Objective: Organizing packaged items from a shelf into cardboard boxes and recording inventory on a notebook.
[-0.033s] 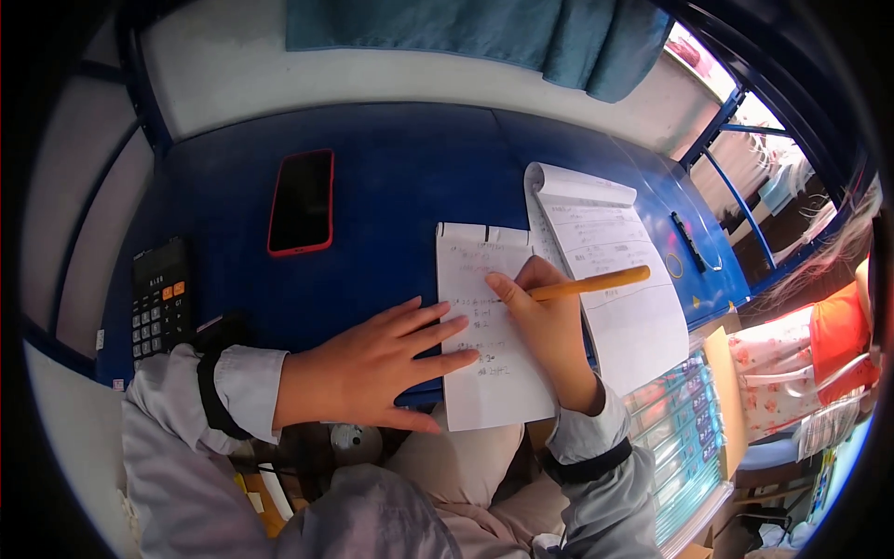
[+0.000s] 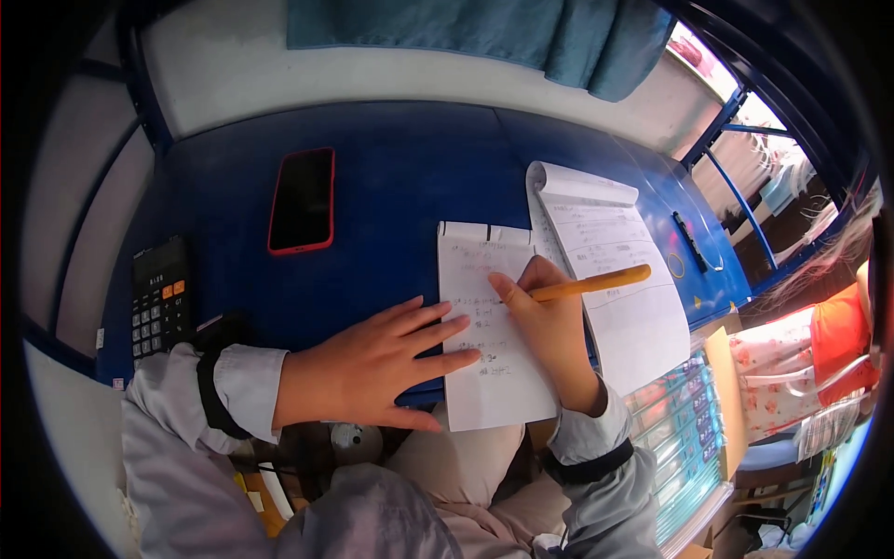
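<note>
A small white notepad [image 2: 498,396] with handwritten lines lies at the near edge of the blue table. My right hand [image 2: 548,321] rests on its right side, fingers closed round an orange pen [image 2: 605,280]; the pen's tip is hidden behind the thumb and fingers. My left hand [image 2: 368,368] lies flat with fingers spread, its fingertips touching the pad's left edge. Just right of the notepad, partly beneath it, is a larger notebook [image 2: 643,326] with written pages and its top sheet rolled back.
On the blue table [image 2: 400,168] lie a black phone with a red case [image 2: 303,200] at the back left and a black calculator [image 2: 158,298] at far left. A black pen [image 2: 689,240] and a yellow rubber band [image 2: 675,266] lie right. Clear-wrapped packages [image 2: 675,419] stand below the right edge.
</note>
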{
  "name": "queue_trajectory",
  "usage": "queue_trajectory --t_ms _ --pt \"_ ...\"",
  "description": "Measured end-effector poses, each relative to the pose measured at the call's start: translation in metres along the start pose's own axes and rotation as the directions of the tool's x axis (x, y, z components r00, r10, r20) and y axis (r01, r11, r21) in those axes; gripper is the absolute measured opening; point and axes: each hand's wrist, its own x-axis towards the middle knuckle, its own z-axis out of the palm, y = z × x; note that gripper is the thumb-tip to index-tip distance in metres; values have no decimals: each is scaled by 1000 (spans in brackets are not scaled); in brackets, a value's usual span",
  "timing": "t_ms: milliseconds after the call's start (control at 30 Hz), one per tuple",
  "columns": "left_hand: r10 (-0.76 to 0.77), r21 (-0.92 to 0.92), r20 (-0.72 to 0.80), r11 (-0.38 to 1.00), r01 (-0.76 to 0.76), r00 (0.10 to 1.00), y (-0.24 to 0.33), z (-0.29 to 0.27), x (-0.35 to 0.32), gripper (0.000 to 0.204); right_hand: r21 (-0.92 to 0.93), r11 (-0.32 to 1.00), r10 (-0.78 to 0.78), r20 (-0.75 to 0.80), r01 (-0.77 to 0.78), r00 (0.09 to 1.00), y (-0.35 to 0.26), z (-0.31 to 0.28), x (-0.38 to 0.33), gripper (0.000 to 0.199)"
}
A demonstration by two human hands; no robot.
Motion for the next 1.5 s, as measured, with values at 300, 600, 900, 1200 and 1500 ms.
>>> queue_trajectory --t_ms 300,600,900,1200,1500 --pt "-3 14 21 1000 3 1000 0 2 0 72 -22 1000 -17 -45 16 999 13 1 0 30" --pt "-7 5 22 1000 7 1000 -1 2 1 71 -142 986 -99 -37 93 994 13 4 1 30" --pt "-5 -2 16 1000 5 1000 -2 4 1 71 28 999 -37 -55 38 998 15 2 1 30" --pt "-17 -18 65 1000 19 998 2 1 -3 70 -142 981 -135 -21 130 991 14 6 2 25" --pt "36 -4 99 999 -36 994 -1 -7 23 67 -254 956 -168 -54 150 984 23 -10 -4 20"
